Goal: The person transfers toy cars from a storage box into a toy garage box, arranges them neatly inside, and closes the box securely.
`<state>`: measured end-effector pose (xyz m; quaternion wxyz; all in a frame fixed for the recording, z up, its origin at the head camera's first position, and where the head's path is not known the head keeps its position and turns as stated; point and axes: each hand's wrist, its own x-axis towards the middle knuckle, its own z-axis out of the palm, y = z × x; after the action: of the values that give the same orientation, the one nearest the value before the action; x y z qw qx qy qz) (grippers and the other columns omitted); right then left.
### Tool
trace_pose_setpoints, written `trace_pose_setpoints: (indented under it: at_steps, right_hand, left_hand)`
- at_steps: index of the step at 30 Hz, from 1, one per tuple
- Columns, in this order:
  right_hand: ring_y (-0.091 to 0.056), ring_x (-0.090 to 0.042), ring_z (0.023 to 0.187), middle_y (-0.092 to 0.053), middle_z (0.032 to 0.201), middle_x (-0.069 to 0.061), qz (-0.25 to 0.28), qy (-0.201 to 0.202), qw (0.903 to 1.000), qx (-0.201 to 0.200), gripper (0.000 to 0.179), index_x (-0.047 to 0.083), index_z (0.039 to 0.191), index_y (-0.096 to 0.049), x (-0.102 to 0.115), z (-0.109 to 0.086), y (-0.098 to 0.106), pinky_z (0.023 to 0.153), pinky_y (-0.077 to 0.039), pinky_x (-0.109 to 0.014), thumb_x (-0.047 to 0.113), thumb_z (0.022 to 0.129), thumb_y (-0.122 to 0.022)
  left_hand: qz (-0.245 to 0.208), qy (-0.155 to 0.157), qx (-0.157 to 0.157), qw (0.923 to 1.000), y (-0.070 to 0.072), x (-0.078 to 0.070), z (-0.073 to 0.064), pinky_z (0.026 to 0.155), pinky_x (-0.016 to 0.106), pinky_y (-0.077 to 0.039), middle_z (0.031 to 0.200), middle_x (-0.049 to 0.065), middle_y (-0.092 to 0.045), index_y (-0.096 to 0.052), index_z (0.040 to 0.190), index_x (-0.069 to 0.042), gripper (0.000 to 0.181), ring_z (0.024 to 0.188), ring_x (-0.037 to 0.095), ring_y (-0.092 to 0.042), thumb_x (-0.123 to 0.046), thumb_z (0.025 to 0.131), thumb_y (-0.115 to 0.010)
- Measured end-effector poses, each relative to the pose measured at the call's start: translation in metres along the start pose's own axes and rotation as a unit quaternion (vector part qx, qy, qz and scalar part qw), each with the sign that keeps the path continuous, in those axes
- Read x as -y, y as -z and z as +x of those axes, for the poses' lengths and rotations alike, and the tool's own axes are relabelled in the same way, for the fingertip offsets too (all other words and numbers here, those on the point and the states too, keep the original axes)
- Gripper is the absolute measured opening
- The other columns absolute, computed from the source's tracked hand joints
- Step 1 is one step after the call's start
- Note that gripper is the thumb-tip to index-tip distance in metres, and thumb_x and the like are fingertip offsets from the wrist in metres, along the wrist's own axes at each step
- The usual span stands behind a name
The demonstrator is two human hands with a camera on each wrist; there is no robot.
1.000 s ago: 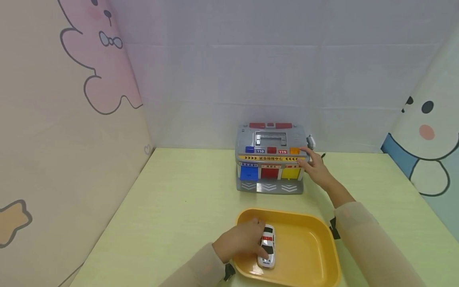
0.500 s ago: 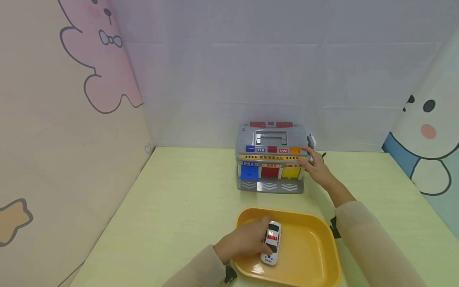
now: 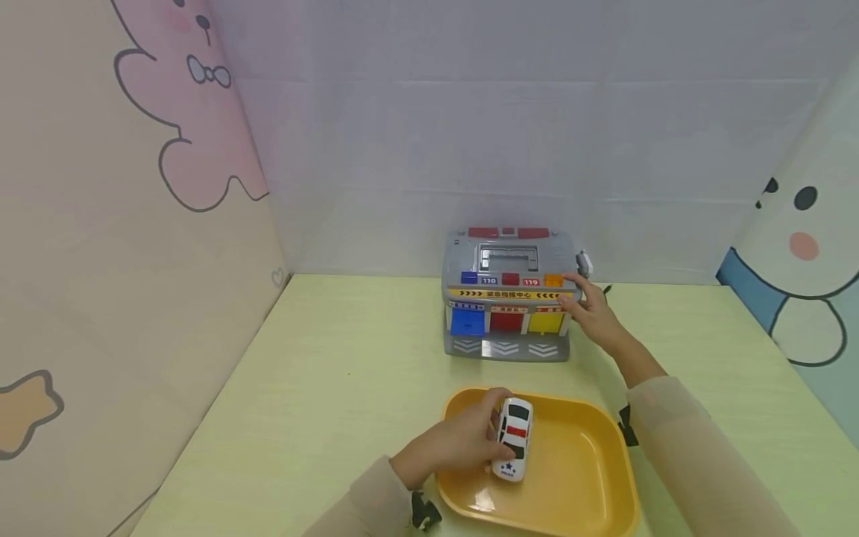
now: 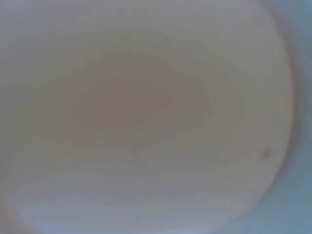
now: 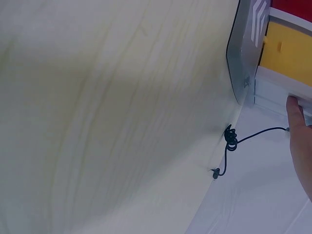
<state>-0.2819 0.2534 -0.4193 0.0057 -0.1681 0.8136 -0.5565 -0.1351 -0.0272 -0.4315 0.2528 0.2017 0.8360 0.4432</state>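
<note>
A white toy police car point(image 3: 515, 432) with a red roof bar and dark windows is gripped in my left hand point(image 3: 459, 441), thumb along its near side. The car is over the left part of the yellow tray point(image 3: 627, 477). Farther back stands a grey toy emergency station point(image 3: 510, 294) with blue, red and yellow garage doors. My right hand point(image 3: 599, 317) holds its right front corner, one finger by the orange button and the thumb lower at the roof's edge. In the right wrist view a finger point(image 5: 296, 114) touches the station's white side wall point(image 5: 273, 90). The left wrist view is a pale blur.
A thin black coiled cable point(image 5: 231, 139) lies beside the station, and a small white piece point(image 3: 584, 263) sticks out at its right. The pale green table point(image 3: 349, 418) ends at a grey-white cloth point(image 3: 376, 149) behind; patterned panels stand at both sides.
My left hand has lifted the police car and moved it slightly forward and right over the tray. The right hand has stayed on the station.
</note>
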Motion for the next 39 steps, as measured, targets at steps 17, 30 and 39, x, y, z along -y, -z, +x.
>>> trace_pose_setpoints:
  at_steps: [17, 30, 39]
  right_hand:
    - [-0.039, -0.059, 0.122, -0.011, 0.15, -0.031, 0.004, -0.001, 1.0, 0.004, 0.054, -0.002, 0.149, -0.02, 0.001, 0.0, 0.001, 0.098, -0.033, -0.067, 0.019, 0.106, -0.043]
    - [-0.039, -0.059, 0.122, -0.005, 0.15, -0.032, 0.004, -0.001, 1.0, 0.0, 0.054, 0.0, 0.149, -0.02, 0.002, -0.001, -0.001, 0.098, -0.034, -0.068, 0.02, 0.105, -0.044]
    - [-0.041, -0.059, 0.121, -0.015, 0.148, -0.032, 0.002, 0.004, 1.0, -0.005, 0.053, 0.0, 0.149, -0.023, -0.004, 0.001, 0.0, 0.097, -0.035, -0.068, 0.02, 0.105, -0.045]
  left_hand:
    - [-0.221, -0.022, -0.036, 0.9743, 0.04, 0.011, -0.003, 0.062, 0.04, -0.059, 0.107, 0.013, -0.057, -0.036, 0.148, -0.016, 0.077, 0.084, 0.025, -0.066, -0.001, 0.083, -0.075]
    - [-0.252, 0.009, -0.069, 0.9653, 0.063, 0.028, 0.007, 0.065, 0.04, -0.059, 0.109, 0.017, -0.057, -0.036, 0.149, -0.013, 0.07, 0.089, 0.029, -0.063, -0.009, 0.089, -0.071]
    - [-0.285, 0.014, -0.073, 0.9557, 0.081, 0.047, 0.024, 0.076, 0.041, -0.057, 0.115, 0.019, -0.061, -0.028, 0.152, -0.006, 0.069, 0.094, 0.027, -0.063, -0.012, 0.095, -0.065]
